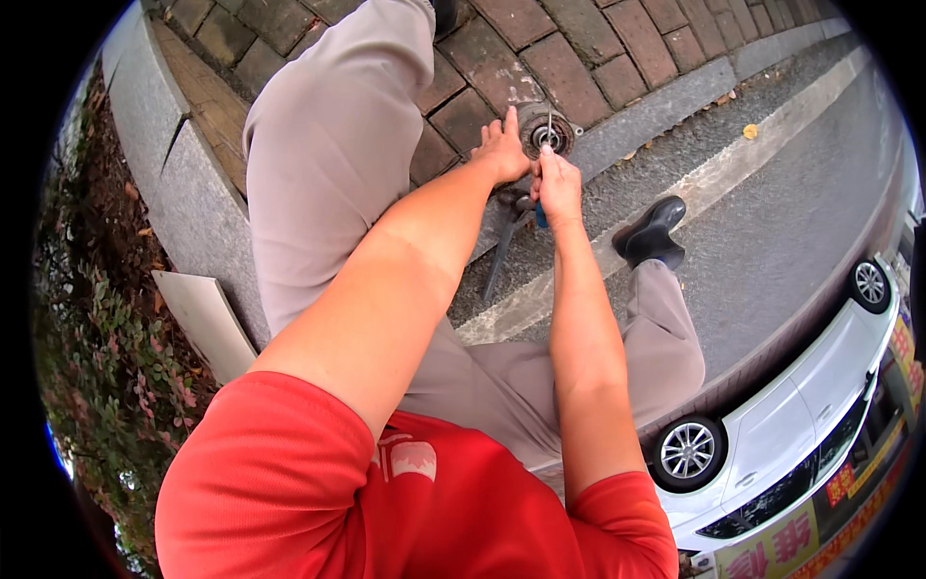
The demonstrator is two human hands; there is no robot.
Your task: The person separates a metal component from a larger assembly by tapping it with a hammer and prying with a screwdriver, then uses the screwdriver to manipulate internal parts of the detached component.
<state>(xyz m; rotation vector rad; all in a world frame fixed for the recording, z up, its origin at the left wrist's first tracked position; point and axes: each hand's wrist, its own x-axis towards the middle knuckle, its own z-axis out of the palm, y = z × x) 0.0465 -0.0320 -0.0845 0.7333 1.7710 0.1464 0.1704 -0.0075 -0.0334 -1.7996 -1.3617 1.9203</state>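
A round grey metal fitting (561, 124) is set in the brick paving at the kerb. My left hand (502, 147) lies flat beside it with fingers stretched out, touching its left rim and holding nothing. My right hand (558, 183) is closed around a thin screwdriver (550, 127) with a blue handle end showing under the fist. The shaft points up into the middle of the fitting. A long dark hand tool (502, 249) lies on the asphalt just below both hands.
My legs in beige trousers straddle the spot, with a black shoe (654, 232) on the road. A granite kerb (666, 101) runs past the fitting. There is a white car (820, 405) at lower right, a stone wall (164, 145), shrubs and a pale board (204, 323) at left.
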